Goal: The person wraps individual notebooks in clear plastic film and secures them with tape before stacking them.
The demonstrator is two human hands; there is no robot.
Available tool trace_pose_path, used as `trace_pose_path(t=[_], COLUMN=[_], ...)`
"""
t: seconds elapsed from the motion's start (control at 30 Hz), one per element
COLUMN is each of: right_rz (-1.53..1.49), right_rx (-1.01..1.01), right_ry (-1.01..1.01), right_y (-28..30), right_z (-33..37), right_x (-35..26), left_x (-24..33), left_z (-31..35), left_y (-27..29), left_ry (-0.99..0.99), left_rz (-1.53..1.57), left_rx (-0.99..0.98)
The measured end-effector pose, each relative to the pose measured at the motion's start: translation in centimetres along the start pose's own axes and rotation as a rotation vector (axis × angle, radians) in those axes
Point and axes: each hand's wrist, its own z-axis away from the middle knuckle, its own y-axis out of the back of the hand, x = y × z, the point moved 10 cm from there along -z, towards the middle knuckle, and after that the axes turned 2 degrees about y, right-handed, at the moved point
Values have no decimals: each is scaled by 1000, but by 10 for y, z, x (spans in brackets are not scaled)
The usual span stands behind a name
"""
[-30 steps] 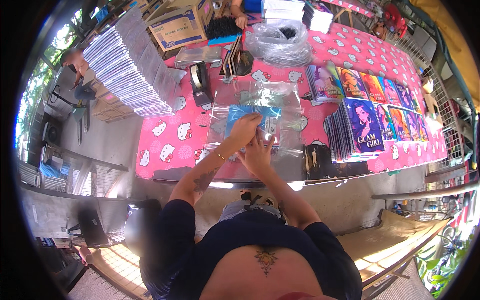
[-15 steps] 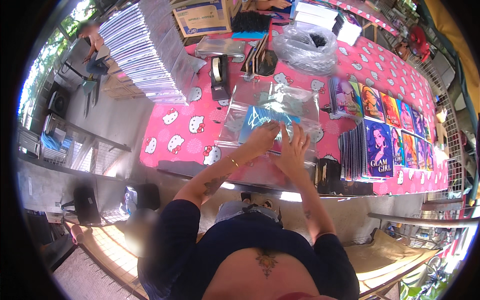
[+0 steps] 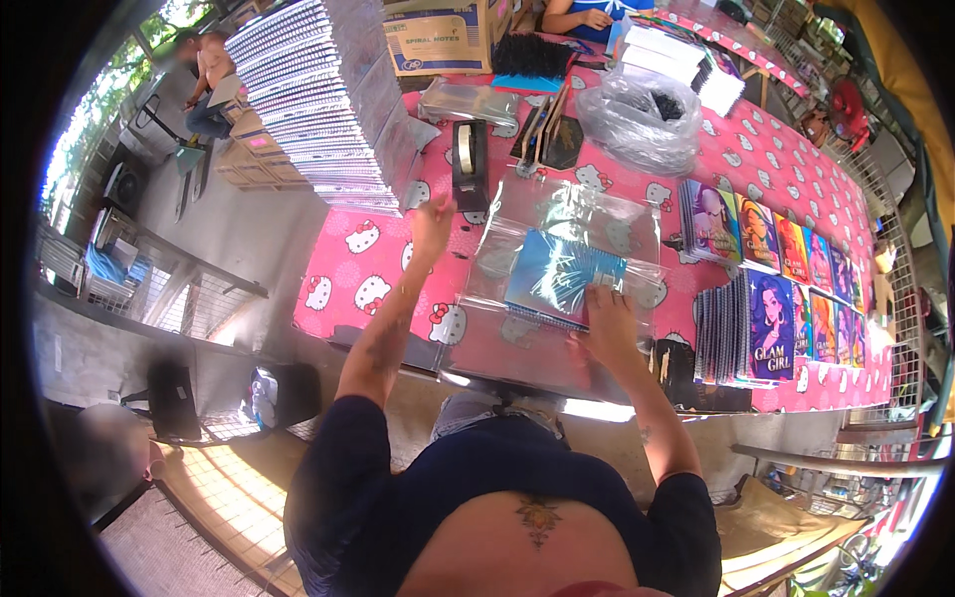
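A small stack of blue spiral notebooks lies in glossy clear plastic film on the table. My right hand rests on the stack's right near corner, fingers lying on the film and thumb apart along the near edge. Off to the left, my left hand hovers above the pink cloth with its fingers drawn together. Whether something small is between them I cannot make out. Just beyond that hand stands a black tape dispenser with a pale roll.
Tall piles of spiral notebooks rise at the left, beside a cardboard box. Colourful notebooks stand in rows at right. Crumpled plastic lies behind the film. Across the table is another person's hand; someone sits far left.
My left hand has left the notebooks and moved left toward the tape dispenser. My right hand stays at the stack, now at its right near corner. The view has shifted slightly.
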Motion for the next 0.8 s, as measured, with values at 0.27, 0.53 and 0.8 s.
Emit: trace_pose_path(t=[0.27,0.53,0.8], right_rz=[5,-10,-52], right_rx=[7,52,119], right_ry=[7,36,92], right_y=[-2,1,-3], right_z=[-1,5,8], right_x=[-1,7,11], left_x=[-52,-7,112], left_z=[-63,-28,89], left_y=[-49,-27,-102], left_ry=[355,214,137], left_rz=[548,-372,208], left_rx=[39,36,-510])
